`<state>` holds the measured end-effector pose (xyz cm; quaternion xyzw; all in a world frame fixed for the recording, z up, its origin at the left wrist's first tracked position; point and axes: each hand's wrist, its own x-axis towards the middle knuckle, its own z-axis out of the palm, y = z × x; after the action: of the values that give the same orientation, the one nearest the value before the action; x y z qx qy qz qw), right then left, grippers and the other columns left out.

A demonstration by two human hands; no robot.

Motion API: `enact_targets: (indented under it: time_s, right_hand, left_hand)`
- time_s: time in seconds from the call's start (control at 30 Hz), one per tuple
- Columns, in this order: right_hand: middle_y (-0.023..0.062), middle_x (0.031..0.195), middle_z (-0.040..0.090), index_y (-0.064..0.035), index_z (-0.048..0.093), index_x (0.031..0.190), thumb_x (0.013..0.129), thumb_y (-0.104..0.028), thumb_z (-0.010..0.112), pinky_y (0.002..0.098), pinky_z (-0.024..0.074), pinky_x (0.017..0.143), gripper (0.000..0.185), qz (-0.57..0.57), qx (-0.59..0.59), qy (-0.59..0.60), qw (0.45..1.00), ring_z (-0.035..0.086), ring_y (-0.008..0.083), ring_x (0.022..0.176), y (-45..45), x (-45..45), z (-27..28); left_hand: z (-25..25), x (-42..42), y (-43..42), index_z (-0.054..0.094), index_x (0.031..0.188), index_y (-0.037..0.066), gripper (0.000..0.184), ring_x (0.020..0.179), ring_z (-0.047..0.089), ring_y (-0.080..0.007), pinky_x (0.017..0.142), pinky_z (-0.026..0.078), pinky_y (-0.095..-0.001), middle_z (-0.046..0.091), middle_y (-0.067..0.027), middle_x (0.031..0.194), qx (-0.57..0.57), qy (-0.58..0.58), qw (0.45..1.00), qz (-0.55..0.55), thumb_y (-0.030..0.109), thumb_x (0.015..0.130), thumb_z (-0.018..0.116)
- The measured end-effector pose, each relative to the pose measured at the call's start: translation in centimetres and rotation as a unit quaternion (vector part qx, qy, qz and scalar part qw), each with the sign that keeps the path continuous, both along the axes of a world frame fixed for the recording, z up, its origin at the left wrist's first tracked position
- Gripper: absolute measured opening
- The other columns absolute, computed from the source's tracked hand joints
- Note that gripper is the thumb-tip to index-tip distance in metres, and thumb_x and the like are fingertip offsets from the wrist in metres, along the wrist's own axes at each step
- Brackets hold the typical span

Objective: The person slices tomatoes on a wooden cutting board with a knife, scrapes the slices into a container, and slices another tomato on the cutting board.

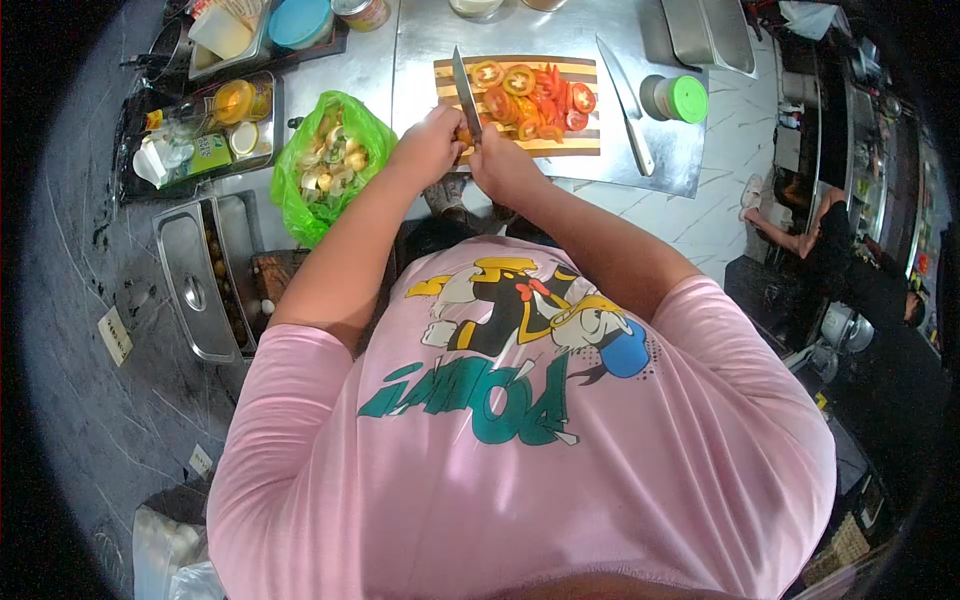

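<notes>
A striped wooden cutting board lies on the steel table, with sliced tomatoes over its middle and right part. My right hand is closed round the handle of a knife, whose blade points away from me. At the board's left edge, my left hand has its fingers curled on a small orange-red tomato piece, mostly hidden by the fingers, close beside the blade. A second knife rests on the table to the right of the board.
Left of the board sits a green bag of peelings. Trays of containers stand farther left, above a lidded steel container. A green-lidded jar and steel pan are at right. Another person is at far right.
</notes>
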<state>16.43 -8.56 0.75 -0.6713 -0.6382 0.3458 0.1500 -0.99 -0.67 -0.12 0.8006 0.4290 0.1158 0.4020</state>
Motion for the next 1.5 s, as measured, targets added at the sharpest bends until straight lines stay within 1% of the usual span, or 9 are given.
enact_targets:
  time_s: [0.17,0.23,0.57,0.63,1.17,1.33,1.37,1.43,1.5]
  right_hand:
    - [0.0337,0.081,0.071,0.0055,0.048,0.11,0.102,-0.019,0.063,0.0613,0.0578,0.072,0.03,-0.002,-0.007,0.001,1.0,0.073,0.0525,0.08,0.1,-0.1,-0.5]
    - [0.0342,0.085,0.072,0.0054,0.048,0.112,0.102,-0.019,0.063,0.0618,0.058,0.076,0.03,-0.004,-0.035,0.003,0.999,0.074,0.0527,0.084,0.2,0.0,-0.3]
    - [0.0342,0.093,0.074,0.0075,0.051,0.125,0.099,-0.017,0.063,0.0616,0.0567,0.084,0.038,0.072,-0.134,0.018,0.988,0.074,0.053,0.093,-4.9,2.1,0.9]
    - [0.0345,0.092,0.073,0.0067,0.051,0.123,0.098,-0.016,0.062,0.0622,0.0558,0.084,0.035,0.066,-0.206,0.002,0.976,0.074,0.0527,0.093,-5.3,2.8,1.1]
    - [0.0379,0.085,0.07,0.0092,0.05,0.111,0.1,-0.014,0.061,0.0647,0.0558,0.078,0.028,0.02,-0.049,0.013,0.999,0.073,0.0555,0.085,-1.0,0.5,0.1]
    - [0.0362,0.09,0.072,0.0067,0.052,0.115,0.101,-0.017,0.062,0.0624,0.0575,0.081,0.029,0.01,-0.067,-0.01,0.998,0.073,0.0547,0.089,0.3,0.1,-0.3]
    - [0.0362,0.09,0.072,0.0067,0.052,0.115,0.101,-0.017,0.062,0.0624,0.0575,0.081,0.029,0.017,-0.054,0.001,0.998,0.073,0.0547,0.089,0.8,-0.1,-0.2]
    - [0.0345,0.092,0.073,0.0046,0.052,0.117,0.102,-0.018,0.063,0.0613,0.0576,0.081,0.03,-0.005,-0.079,0.014,0.997,0.074,0.0535,0.09,1.4,-0.1,-0.6]
    - [0.0346,0.092,0.073,0.0042,0.051,0.118,0.102,-0.019,0.063,0.0614,0.0572,0.08,0.031,0.005,-0.06,0.018,0.998,0.074,0.0535,0.09,1.8,-0.3,0.7]
  left_hand:
    - [-0.5,-0.1,0.1,0.062,0.115,0.009,0.026,0.107,0.069,-0.0414,0.088,0.057,-0.0521,0.066,-0.0156,0.114,0.002,0.0,1.0,0.0,0.007,0.092,0.075]
    - [-0.3,-0.1,0.0,0.063,0.114,0.004,0.029,0.1,0.071,-0.0379,0.088,0.058,-0.047,0.065,-0.0171,0.112,0.002,0.006,1.0,0.0,0.0,0.09,0.077]
    - [-0.4,-0.1,0.2,0.062,0.114,0.003,0.028,0.096,0.072,-0.0319,0.086,0.058,-0.0439,0.065,-0.0151,0.11,-0.027,-0.001,1.0,0.004,0.004,0.092,0.08]
    - [-0.5,-0.1,0.1,0.062,0.113,0.003,0.029,0.096,0.073,-0.0311,0.085,0.058,-0.0436,0.064,-0.0152,0.111,-0.034,-0.014,0.999,0.004,0.005,0.092,0.081]
    - [-0.8,-0.3,-0.2,0.064,0.112,0.002,0.028,0.093,0.072,-0.0298,0.085,0.059,-0.0416,0.064,-0.0157,0.112,-0.021,-0.02,0.999,0.017,0.003,0.09,0.081]
    - [-1.5,-0.2,-0.4,0.068,0.113,0.007,0.022,0.102,0.071,-0.0378,0.09,0.058,-0.0454,0.067,-0.0171,0.115,0.013,-0.011,1.0,0.024,0.008,0.093,0.076]
    - [-0.7,-0.1,-0.6,0.069,0.115,0.009,0.022,0.107,0.07,-0.041,0.093,0.058,-0.0473,0.068,-0.0178,0.117,-0.031,0.005,0.999,0.045,0.012,0.094,0.075]
    - [-1.5,-0.3,-0.4,0.069,0.116,0.008,0.026,0.107,0.071,-0.041,0.093,0.057,-0.0483,0.069,-0.0178,0.115,-0.02,-0.003,0.999,0.041,0.015,0.092,0.077]
    - [-0.1,-0.4,-0.5,0.067,0.117,0.007,0.026,0.104,0.071,-0.0398,0.092,0.057,-0.0484,0.068,-0.0179,0.113,-0.004,-0.013,0.999,0.035,0.007,0.092,0.076]
